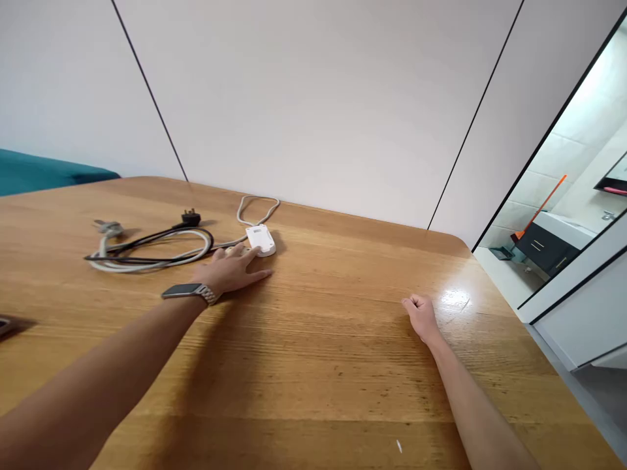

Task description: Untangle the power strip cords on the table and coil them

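Note:
My left hand [232, 267], with a watch [189, 290] on its wrist, lies on the wooden table with its fingers spread. Its fingertips touch the near edge of a small white plastic device [261, 240] with a recess in its top. A light grey cord [267, 199] loops out behind this device. Left of the hand lie a coiled grey cable [105, 264] and a black cable [189, 230], overlapping, with a black three-pin plug [191, 218]. My right hand [421, 316] rests closed in a fist on the table's right side; nothing shows in it.
The wooden table [313, 365] meets a white panelled wall [313, 104]. A dark object [4, 324] is cut off at the left edge. A teal seat [44, 171] stands at the far left. On the right, a doorway shows a sink cabinet [543, 245] and an orange-handled broom [541, 207].

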`<action>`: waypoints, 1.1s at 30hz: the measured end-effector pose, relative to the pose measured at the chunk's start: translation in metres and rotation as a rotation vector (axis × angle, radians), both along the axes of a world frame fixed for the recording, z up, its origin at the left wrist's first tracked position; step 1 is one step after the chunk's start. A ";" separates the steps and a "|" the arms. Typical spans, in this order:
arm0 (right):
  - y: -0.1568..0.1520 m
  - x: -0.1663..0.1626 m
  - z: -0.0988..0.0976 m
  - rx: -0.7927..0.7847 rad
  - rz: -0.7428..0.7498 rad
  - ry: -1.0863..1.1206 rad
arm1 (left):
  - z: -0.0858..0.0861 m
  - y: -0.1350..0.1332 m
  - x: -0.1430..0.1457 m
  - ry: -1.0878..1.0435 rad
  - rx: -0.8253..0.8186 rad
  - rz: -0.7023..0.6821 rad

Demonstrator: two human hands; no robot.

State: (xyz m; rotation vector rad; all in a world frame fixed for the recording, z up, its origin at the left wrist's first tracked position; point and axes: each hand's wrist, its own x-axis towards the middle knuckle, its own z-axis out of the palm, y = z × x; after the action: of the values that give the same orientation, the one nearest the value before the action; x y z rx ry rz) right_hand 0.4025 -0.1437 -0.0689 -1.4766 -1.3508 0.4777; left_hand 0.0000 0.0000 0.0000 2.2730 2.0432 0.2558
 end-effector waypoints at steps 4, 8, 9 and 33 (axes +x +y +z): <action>0.000 0.001 -0.001 -0.005 0.009 -0.003 | -0.001 -0.015 0.013 0.011 0.002 -0.069; 0.000 0.001 -0.002 -0.005 0.016 -0.009 | -0.004 -0.044 0.034 0.037 -0.048 -0.110; 0.000 0.001 -0.002 -0.006 0.017 -0.011 | -0.006 -0.053 0.041 0.041 -0.064 -0.131; -0.058 -0.053 0.082 -0.089 0.142 -0.532 | 0.012 -0.147 0.108 -0.244 0.019 -0.080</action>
State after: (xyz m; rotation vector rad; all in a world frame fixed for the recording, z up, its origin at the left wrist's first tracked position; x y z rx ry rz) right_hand 0.3493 -0.2018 0.0127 -1.6570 -1.8791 0.2392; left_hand 0.1076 -0.1471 0.0119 2.2022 1.8340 0.5199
